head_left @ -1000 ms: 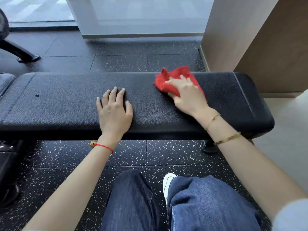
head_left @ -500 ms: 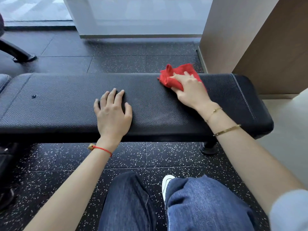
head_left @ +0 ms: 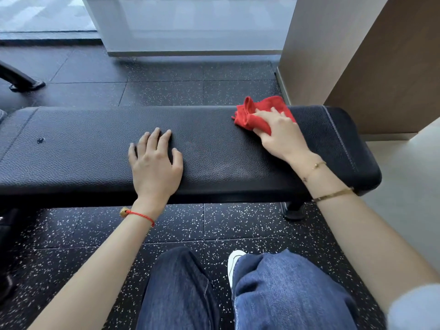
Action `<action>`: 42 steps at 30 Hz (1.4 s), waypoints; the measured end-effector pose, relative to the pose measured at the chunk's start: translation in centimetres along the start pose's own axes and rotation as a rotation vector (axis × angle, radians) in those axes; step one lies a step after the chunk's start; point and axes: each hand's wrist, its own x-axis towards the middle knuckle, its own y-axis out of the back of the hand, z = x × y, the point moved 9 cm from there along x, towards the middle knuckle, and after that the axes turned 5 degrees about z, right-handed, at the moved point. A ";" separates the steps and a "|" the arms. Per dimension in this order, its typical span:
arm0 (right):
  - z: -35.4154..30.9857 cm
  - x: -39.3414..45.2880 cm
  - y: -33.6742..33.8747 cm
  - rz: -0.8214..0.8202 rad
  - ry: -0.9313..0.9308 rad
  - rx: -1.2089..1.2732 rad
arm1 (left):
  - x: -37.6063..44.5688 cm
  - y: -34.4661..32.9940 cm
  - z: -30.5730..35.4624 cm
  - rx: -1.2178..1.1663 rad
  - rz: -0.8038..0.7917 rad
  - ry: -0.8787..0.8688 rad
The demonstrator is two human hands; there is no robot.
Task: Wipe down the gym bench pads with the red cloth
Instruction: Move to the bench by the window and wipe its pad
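1. The bench pad (head_left: pixel 214 148) is a long black slab with a pebbled, leather-like grain and rounded corners. Its long axis runs straight left to right across the view, and there's a line of stitching near the end just past the right hand.
2. The red cloth (head_left: pixel 252 115) looks soft and fuzzy, kind of towel-ish. It's bunched into a crumpled wad, sitting on the far edge of the pad under the right hand, with a loose fold sticking up on the thumb side.
3. The right hand (head_left: pixel 278 136) is on top of the cloth with its fingers curled over it, pressing it onto the pad. Two thin gold bracelets (head_left: pixel 333 194) sit on that wrist.
4. The left hand (head_left: pixel 154 167) lies palm-down on the pad, well apart from the cloth, fingers straight and a bit spread, pointing at the far edge. It's holding nothing. A red string bracelet (head_left: pixel 140 214) is on that wrist.
5. Near the left hand's pinky side, further along the pad, there's a small dark nick (head_left: pixel 41 140) in the surface.
6. Below the hands: speckled black rubber floor tiles (head_left: pixel 238 225), blue denim knees and a white shoe tip (head_left: pixel 234 260).
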 end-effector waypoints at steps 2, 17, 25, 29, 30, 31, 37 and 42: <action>-1.8 -0.4 -0.9 -0.017 0.038 0.009 | 0.0 0.0 0.0 -0.009 0.001 0.008; 5.0 -5.1 3.5 0.108 -0.102 -0.002 | 0.2 0.4 0.6 -0.078 -0.024 0.042; -0.8 -8.6 0.7 0.012 0.131 0.059 | -0.1 -0.7 7.1 -0.181 -0.021 -0.034; 1.6 -10.0 2.1 0.040 0.126 0.081 | -0.5 -1.2 7.4 -0.141 0.028 -0.044; 2.8 -9.3 2.6 0.061 0.086 0.077 | -0.5 -1.2 7.4 -0.136 0.038 -0.049; 4.1 -8.3 3.1 0.088 0.034 0.063 | -0.6 -1.2 7.4 -0.130 0.045 -0.054; 6.3 -1.5 3.0 0.138 -0.221 -0.011 | -0.8 -1.2 7.8 -0.094 0.061 -0.055; 0.2 -3.9 0.0 -0.007 0.088 0.038 | -0.7 -1.1 7.7 -0.096 0.073 -0.057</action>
